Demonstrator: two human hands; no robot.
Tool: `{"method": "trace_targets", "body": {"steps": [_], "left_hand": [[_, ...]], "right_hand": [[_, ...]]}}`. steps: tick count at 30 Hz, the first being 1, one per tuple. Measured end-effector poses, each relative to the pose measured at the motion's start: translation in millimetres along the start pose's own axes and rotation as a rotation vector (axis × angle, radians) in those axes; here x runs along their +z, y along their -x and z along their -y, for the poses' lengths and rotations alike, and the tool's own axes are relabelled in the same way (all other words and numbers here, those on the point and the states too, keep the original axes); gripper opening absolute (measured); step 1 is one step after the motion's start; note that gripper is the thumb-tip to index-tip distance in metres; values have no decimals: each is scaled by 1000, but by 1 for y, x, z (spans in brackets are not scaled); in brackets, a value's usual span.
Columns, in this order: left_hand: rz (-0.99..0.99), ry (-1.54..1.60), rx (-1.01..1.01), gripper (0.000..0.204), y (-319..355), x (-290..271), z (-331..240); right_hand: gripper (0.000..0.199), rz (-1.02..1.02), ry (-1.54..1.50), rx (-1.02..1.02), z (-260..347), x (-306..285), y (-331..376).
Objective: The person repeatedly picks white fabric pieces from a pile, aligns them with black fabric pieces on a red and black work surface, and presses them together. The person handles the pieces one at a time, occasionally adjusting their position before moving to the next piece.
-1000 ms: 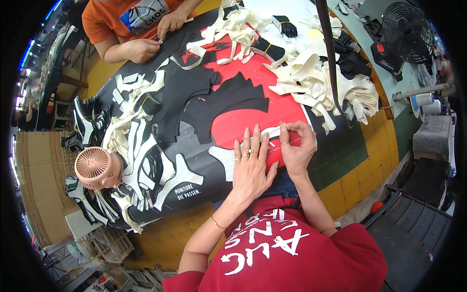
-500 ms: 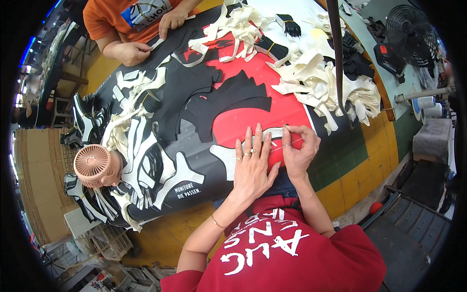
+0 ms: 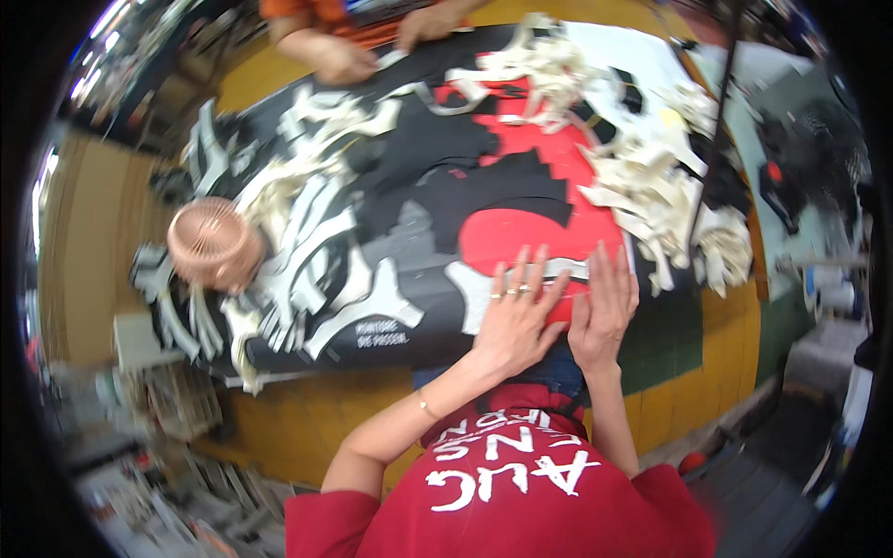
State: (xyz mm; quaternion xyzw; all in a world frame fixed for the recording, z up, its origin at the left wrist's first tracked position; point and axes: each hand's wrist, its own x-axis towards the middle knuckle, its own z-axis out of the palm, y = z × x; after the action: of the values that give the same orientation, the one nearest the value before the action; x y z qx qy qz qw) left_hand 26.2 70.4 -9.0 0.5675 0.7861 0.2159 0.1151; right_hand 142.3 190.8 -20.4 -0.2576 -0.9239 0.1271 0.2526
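A white curved cut piece (image 3: 473, 296) with a dark edge lies near the table's front edge, partly hidden under my hands. My left hand (image 3: 517, 321) rests flat across it with the fingers stretched out. Flat on its right end, over the red surface, is my right hand (image 3: 603, 321), fingers straight and close together. To the left lies a similar white Y-shaped piece (image 3: 372, 305). Beyond my hands sit black cut fabric pieces (image 3: 502, 191) on the red and black table cover (image 3: 516, 237).
A pink fan (image 3: 212, 244) stands at left beside piled white and black strips (image 3: 312, 246). Cream scraps (image 3: 642, 167) heap up at right, near a dark upright pole (image 3: 718, 121). Across the table, a person's hands (image 3: 344, 61) hold a white strip (image 3: 393, 59).
My right hand has gone from a pinch at the piece's edge to lying flat on it. My left hand stays on the piece. The whole view has shifted and blurred.
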Motion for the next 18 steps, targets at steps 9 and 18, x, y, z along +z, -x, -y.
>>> {"method": "trace_targets", "body": {"steps": [9,18], "left_hand": [[-140,39,-2,73,4,11,1],[-189,70,52,80,8,11,4]], "right_hand": [[62,302,282,95,14,1,7],[61,266,425,259,1,-4,9]]}}
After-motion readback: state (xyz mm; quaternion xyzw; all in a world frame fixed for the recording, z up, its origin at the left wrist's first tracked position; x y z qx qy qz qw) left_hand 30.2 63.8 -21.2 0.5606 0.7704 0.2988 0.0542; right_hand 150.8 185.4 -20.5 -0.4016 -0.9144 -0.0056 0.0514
